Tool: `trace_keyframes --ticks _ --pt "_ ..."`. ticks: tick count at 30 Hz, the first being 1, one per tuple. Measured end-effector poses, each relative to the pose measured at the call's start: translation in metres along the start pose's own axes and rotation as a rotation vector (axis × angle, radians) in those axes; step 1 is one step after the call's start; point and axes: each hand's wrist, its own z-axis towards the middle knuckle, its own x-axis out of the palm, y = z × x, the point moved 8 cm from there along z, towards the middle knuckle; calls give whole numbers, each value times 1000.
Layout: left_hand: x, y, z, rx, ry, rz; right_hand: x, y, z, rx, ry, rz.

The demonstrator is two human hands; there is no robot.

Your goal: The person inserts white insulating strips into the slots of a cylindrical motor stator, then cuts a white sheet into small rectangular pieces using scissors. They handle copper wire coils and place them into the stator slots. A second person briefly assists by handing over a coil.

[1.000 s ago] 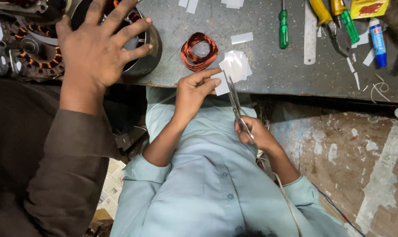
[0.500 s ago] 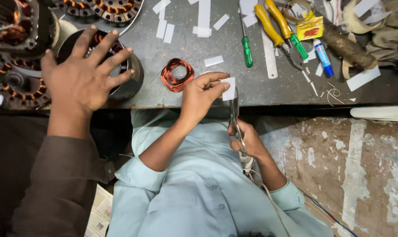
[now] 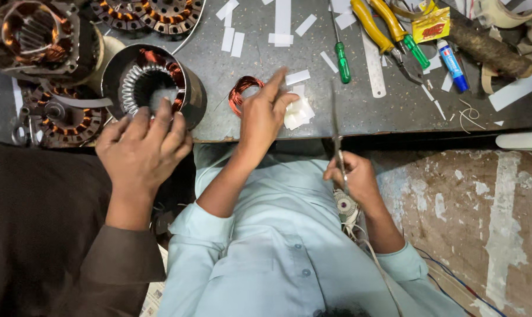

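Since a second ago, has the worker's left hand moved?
Yes: the left hand has reached forward, now alongside the copper coil, away from the scissors.

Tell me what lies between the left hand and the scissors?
A small pile of white paper pieces lies between the left hand and the scissors; the head view shows it.

A dark grey workbench (image 3: 360, 117) spans the top; below its edge lies a stained, patchy concrete floor (image 3: 477, 211).

Green screwdriver (image 3: 343, 63), yellow pliers (image 3: 376, 30), steel ruler (image 3: 373, 69), blue tube (image 3: 453, 64) on bench.
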Motion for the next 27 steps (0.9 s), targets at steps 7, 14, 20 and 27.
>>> trace_keyframes --ticks 7,14,20,27 --pt "11 -22 -54 310 123 654 -31 78 -11 -319 -89 -141" --pt "46 -4 -15 300 81 678 -32 144 22 -286 -368 -558" --pt "22 -32 9 369 -37 686 -24 179 34 -577 -481 -688" --pt "-70 -27 -35 310 -3 666 -8 203 11 -741 -484 -731"
